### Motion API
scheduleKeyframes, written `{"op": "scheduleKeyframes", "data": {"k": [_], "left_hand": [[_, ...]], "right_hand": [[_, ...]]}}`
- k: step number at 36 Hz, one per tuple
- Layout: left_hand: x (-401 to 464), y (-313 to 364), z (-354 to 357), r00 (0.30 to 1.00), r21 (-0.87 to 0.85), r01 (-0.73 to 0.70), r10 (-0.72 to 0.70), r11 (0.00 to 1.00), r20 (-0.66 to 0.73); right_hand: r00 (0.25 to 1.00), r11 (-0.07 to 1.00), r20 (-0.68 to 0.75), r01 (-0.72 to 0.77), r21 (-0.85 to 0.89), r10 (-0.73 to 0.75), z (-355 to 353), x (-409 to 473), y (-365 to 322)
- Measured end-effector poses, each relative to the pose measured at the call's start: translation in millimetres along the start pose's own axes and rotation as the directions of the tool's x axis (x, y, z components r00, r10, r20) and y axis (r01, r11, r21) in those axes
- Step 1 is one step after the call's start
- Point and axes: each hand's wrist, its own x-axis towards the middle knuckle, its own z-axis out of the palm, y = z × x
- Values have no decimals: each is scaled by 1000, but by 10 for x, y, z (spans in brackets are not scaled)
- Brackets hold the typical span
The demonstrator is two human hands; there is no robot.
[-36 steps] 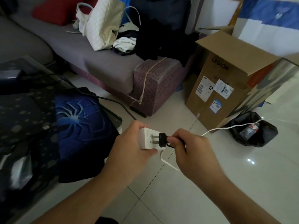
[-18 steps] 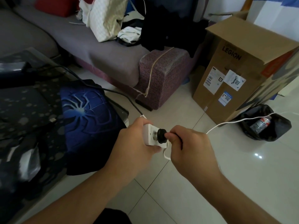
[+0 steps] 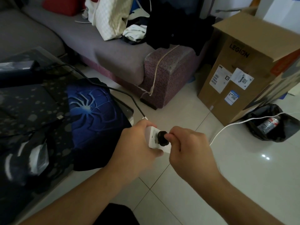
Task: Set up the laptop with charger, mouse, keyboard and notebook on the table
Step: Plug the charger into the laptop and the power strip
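Head view: right hand hides plug's cord

Two bare forearms enter from bottom edge, no sleeves visible up to frame border. Left hand and right hand: no rings, no watch, no bracelet, no gloves. Nails short where visible (mostly hidden, slight motion blur). Dark black garment at bottom centre between forearms, plain, no pattern readable.

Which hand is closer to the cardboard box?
The right hand. It pinches the black plug, on the side toward the cardboard box. The left hand, holding the white power strip, is farther, near the table.
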Motion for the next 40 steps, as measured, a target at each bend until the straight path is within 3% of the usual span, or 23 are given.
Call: {"op": "scheduleKeyframes", "data": {"k": [8, 22, 33, 38, 40], "left_hand": [[27, 21, 1, 1000, 18, 9, -10, 1000, 23], [-8, 31, -69, 1000, 34, 13, -13, 999, 20], [-17, 33, -62, 999, 37, -33, 31, 999, 32], [-2, -31, -86, 996, 8, 13, -13, 1000, 84], [11, -39, -93, 994, -27, 29, -26, 999, 103]], "right_hand": [[999, 999, -34, -12, 37, 13, 50, -54, 18], [997, 994, 61, 46, 95, -52, 97, -48, 45], [993, 994, 63, 92, 51, -95, 27, -25, 51], [968, 994, 224, 111, 19, -112, -29, 19, 35], [947, 988, 293, 102, 114, -131, -153, 20, 86]]}}
